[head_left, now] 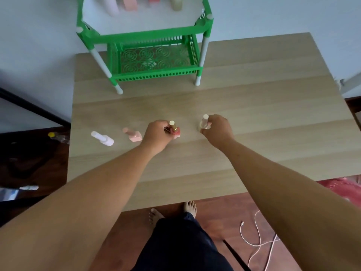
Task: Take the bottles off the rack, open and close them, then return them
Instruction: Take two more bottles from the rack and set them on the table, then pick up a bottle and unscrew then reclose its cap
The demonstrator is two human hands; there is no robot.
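Wooden table (pixel 254 118) carries the green rack (pixel 144 34) at its far edge, against the wall. Both forearms reach forward over the near edge, wrists bent slightly down. The left hand (pixel 156 136) is clenched around the base of a red bottle (pixel 175 132), which stands on the table with its gold cap (pixel 172 124) up and its long axis near vertical, tilted slightly away. The right hand (pixel 218 130) grasps a cream bottle (pixel 203 124), also standing, its white cap pointing up. The two held bottles stand near each other at the table centre, apart. Left of the left hand, a pink bottle (pixel 133 134) and a white bottle (pixel 102 138) stand free on the table, caps leaning toward the upper left in this wide view. The white bottle is near the left table edge. Bare surface lies between the hands and the rack, and to the right of the right hand. The rack's lower shelf (pixel 156 59) shows a bare green grid.
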